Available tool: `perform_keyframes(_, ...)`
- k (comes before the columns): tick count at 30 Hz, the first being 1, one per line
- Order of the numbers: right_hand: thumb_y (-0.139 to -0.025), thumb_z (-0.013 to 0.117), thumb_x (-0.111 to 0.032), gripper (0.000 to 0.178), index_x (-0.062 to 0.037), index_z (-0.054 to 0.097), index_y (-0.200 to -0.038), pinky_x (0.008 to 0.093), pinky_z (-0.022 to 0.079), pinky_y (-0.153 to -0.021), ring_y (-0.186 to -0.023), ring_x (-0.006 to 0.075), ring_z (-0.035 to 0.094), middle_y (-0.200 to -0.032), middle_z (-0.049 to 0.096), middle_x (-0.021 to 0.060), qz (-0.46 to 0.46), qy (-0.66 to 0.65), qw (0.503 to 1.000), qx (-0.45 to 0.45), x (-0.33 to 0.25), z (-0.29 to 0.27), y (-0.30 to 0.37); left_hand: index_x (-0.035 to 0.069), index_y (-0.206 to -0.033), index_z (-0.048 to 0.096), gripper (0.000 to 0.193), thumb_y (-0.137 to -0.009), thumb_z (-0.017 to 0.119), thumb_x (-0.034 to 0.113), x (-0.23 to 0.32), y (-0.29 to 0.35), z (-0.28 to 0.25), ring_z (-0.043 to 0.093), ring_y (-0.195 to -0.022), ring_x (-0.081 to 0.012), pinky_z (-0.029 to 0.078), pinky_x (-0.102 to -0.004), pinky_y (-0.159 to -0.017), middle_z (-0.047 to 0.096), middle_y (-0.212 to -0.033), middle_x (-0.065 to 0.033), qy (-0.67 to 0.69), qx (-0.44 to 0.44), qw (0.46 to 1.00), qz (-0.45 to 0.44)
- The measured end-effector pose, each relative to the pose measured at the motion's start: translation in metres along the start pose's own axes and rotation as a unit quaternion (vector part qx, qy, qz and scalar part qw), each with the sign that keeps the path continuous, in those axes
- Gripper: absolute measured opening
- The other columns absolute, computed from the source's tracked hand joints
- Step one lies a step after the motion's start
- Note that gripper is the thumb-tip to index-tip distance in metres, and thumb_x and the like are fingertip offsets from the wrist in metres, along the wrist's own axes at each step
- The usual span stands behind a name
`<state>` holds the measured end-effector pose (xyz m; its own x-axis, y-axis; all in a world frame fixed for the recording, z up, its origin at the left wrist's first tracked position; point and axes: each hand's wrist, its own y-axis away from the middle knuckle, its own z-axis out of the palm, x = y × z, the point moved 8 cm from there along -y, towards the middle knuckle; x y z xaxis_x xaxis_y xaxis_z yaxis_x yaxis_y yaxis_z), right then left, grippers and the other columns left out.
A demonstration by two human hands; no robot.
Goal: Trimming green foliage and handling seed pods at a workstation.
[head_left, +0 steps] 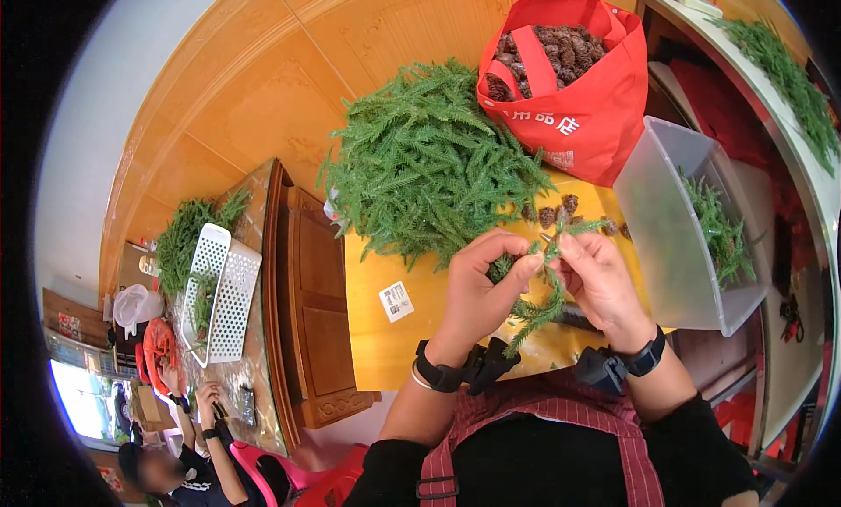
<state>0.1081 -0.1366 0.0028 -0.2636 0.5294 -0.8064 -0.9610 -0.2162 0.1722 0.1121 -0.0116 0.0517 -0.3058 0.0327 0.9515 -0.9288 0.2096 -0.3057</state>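
Above the yellow tabletop, both my hands meet at a green artificial pine sprig, whose needled stems hang down between them. My left hand pinches it with thumb and forefinger from the left. From the other side my right hand grips the upper part of the same sprig, fingers closed. A small pointed tip shows between the fingertips; I cannot make out what it is. Just beyond my hands lie several brown pine cones. A large heap of green pine sprigs rises behind my left hand.
A red bag full of pine cones stands at the back. To the right is a translucent plastic box with sprigs inside. A white label lies at left. Another person works at a side table with a white perforated basket.
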Motion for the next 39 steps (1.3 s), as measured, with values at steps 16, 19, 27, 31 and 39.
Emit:
perform_keyframes(16,-0.084,0.056,-0.003,0.009,-0.0009,0.053,-0.093,0.0225,0.045,-0.071,-0.075,0.0087,0.055,-0.083,0.057,0.0029,-0.128,0.092,0.987,-0.014,-0.013,0.015,0.017,-0.001,-0.085,0.058,0.009,-0.082,0.061,0.006,-0.013,0.001,-0.008,0.052,-0.062,-0.0043,0.041,-0.0175,-0.052,0.055,-0.078,-0.001,0.054,0.069,0.996,-0.025)
perform_keyframes(19,-0.084,0.058,-0.005,0.009,-0.002,0.054,-0.091,0.0215,0.044,-0.07,-0.075,0.0069,0.054,-0.081,0.057,0.0011,-0.135,0.121,0.983,0.015,-0.013,0.002,0.016,-0.002,-0.086,0.057,0.008,-0.083,0.06,0.005,-0.017,0.002,-0.001,0.055,-0.064,-0.007,0.045,-0.0199,-0.054,0.054,-0.082,-0.0024,0.114,0.057,0.989,-0.071)
perform_keyframes(27,-0.082,0.062,-0.007,0.012,-0.0032,0.053,-0.089,0.017,0.04,-0.06,-0.065,0.001,0.049,-0.073,0.056,-0.003,-0.157,0.172,0.972,0.001,-0.019,0.009,0.018,-0.003,-0.086,0.058,0.005,-0.081,0.059,-0.001,-0.021,0.003,-0.003,0.057,-0.072,-0.0113,0.049,-0.0219,-0.058,0.052,-0.086,-0.0049,0.212,0.036,0.975,-0.064)
perform_keyframes(31,-0.082,0.06,-0.006,0.009,-0.003,0.053,-0.086,0.0218,0.044,-0.068,-0.071,0.007,0.054,-0.076,0.057,0.0004,-0.124,0.13,0.983,-0.027,-0.013,0.012,0.016,-0.003,-0.084,0.059,0.004,-0.08,0.059,-0.003,-0.029,0.006,-0.004,0.057,-0.071,-0.0114,0.048,-0.0217,-0.058,0.053,-0.084,-0.0049,0.251,0.054,0.962,-0.093)
perform_keyframes(39,-0.083,0.06,-0.007,0.019,-0.0003,0.055,-0.1,0.024,0.045,-0.069,-0.072,0.0098,0.054,-0.082,0.057,0.0021,-0.097,0.059,0.993,-0.039,-0.017,0.022,0.014,-0.001,-0.086,0.056,0.01,-0.078,0.061,-0.005,-0.031,0.008,0.0,0.058,-0.073,-0.0113,0.048,-0.0218,-0.057,0.055,-0.086,-0.0047,0.257,0.045,0.961,-0.09)
